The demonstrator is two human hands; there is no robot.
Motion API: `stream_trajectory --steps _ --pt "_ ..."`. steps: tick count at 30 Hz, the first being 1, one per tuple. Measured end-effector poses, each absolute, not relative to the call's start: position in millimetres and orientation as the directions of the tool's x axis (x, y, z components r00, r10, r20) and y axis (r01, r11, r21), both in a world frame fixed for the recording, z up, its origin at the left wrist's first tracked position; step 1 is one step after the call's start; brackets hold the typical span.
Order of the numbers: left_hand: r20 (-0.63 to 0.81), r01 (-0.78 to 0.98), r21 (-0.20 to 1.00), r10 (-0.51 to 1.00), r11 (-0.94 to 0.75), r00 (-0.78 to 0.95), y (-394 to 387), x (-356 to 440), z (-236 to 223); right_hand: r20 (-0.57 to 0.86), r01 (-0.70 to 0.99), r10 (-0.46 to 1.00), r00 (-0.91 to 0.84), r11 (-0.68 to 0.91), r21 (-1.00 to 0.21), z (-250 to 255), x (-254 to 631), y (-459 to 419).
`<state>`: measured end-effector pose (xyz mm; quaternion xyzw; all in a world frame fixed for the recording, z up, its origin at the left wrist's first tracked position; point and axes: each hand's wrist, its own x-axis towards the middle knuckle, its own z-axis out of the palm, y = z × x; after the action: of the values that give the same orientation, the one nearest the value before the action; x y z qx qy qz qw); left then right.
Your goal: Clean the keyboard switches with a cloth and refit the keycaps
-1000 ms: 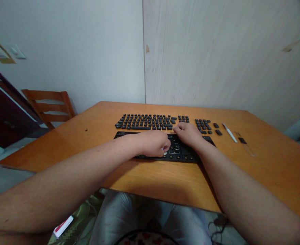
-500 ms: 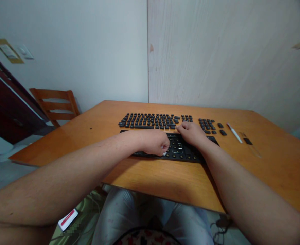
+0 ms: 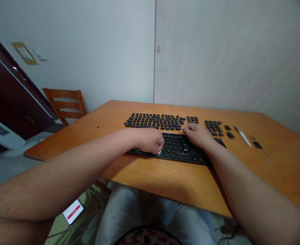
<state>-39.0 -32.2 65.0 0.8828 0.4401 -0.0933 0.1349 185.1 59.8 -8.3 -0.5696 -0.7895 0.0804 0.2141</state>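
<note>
Leftward along the black keyboard base [image 3: 176, 149], the left hand [image 3: 151, 140] has slid. Taking that base as centre, a wooden chair [image 3: 68, 104] stands at 10 o'clock. The left hand is curled, its narrow grip on a white scrap [image 3: 159, 152]. Loose black keycaps [image 3: 155, 121] lie in rows from 11 to 2 o'clock. The right hand [image 3: 197, 134] curls at the base's far side, its grip hidden. A white pen [image 3: 243, 136] lies at 3 o'clock.

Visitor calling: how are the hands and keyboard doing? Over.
Left hand pinching something white, over stripped keyboard. Right hand curled at far edge. Loose keycaps just beyond.
</note>
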Motion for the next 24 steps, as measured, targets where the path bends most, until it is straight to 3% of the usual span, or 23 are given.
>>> stream_trajectory --steps 24 --pt "-0.362 0.903 0.134 0.828 -0.409 0.429 -47.1 -87.6 70.1 0.229 0.863 0.934 -0.276 0.345 -0.368 -12.7 192.2 62.5"
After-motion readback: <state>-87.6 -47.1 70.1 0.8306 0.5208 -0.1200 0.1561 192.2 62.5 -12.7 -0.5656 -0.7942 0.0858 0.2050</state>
